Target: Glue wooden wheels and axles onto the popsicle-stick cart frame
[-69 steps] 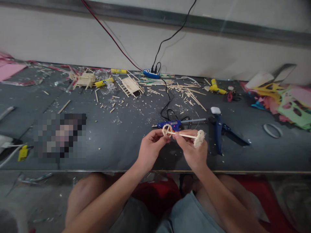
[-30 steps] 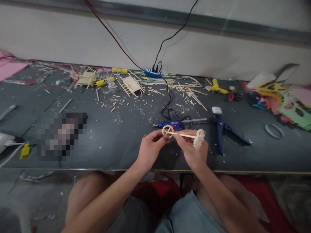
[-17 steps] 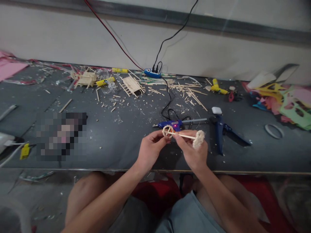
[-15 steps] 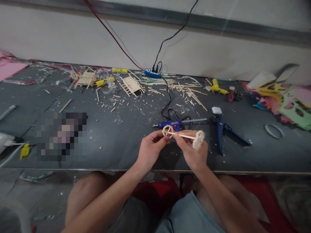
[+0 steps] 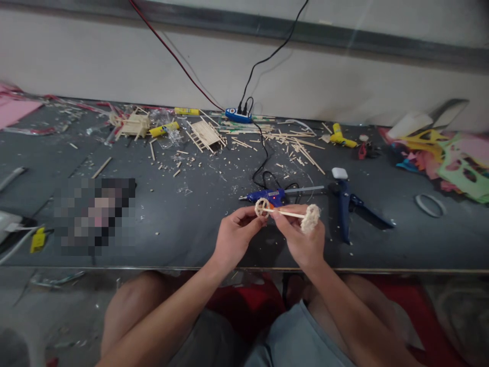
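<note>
Wheels [image 5: 310, 219]: two, pale, joined by one stick axle [image 5: 290, 214] over the table [image 5: 183, 224]
Axle: long axis near 9-to-3 o'clock, right end dipping
Left hand [image 5: 237, 232]: pinching the left wheel [image 5: 263, 207]
Right hand [image 5: 303, 237]: pinching the axle
Glue gun [image 5: 264, 197]: one, beyond at 12 o'clock, nozzle toward 9, one glue stick [image 5: 305, 189] inserted
Power strip [image 5: 238, 115]: one, 12 o'clock, two plugs [image 5: 245, 110] in it
</note>
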Tool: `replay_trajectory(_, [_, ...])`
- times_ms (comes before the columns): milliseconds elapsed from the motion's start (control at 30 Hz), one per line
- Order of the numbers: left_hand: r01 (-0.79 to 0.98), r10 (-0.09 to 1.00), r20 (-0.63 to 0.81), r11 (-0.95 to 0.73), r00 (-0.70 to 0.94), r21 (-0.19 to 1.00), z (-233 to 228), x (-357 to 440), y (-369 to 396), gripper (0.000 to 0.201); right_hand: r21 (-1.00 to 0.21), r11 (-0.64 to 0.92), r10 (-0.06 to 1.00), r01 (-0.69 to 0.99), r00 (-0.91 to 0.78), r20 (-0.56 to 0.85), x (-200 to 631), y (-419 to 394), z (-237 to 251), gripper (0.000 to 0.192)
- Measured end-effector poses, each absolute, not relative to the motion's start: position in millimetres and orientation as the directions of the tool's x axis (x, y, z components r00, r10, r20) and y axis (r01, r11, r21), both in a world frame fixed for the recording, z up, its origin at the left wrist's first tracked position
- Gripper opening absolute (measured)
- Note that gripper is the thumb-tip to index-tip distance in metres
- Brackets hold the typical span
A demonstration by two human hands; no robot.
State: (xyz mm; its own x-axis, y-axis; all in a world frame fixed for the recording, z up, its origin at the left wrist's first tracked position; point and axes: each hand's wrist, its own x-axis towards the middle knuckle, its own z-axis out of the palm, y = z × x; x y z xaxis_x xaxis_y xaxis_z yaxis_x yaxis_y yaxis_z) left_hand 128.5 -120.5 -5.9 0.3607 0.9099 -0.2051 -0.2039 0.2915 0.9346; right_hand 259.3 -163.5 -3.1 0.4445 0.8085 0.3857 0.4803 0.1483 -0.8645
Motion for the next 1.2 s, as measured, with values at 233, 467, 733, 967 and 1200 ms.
replay_trajectory(233, [-0.231, 0.899, -0.196, 0.302, 0.391, 0.925, -4.0, 130.4, -119.5, 0.027, -0.915, 0.161, 0.807, 0.369, 0.485, 0.338, 261.4, -163.5, -7.1, 0.011])
replay_trajectory(467, [-0.261, 0.887, -0.188, 0.318, 0.421, 0.911, -4.6, 130.6, -119.7, 0.028, -0.924, 0.197, 0.810, 0.327, 0.476, 0.341, 262.8, -164.6, -8.6, 0.011])
replay_trajectory(733, [-0.196, 0.911, -0.187, 0.272, 0.367, 0.942, -7.2, 127.3, -121.6, 0.030, -0.923, 0.207, 0.815, 0.325, 0.465, 0.347, 260.0, -163.9, -10.4, 0.011])
replay_trajectory(967, [-0.159, 0.925, -0.179, 0.243, 0.335, 0.957, -7.0, 127.6, -120.5, 0.028, -0.924, 0.231, 0.814, 0.304, 0.460, 0.355, 257.9, -163.7, -11.0, 0.010])
replay_trajectory(1200, [-0.112, 0.932, -0.172, 0.218, 0.320, 0.970, -4.6, 127.3, -120.3, 0.026, -0.919, 0.227, 0.819, 0.323, 0.446, 0.360, 256.7, -164.1, -8.1, 0.008])
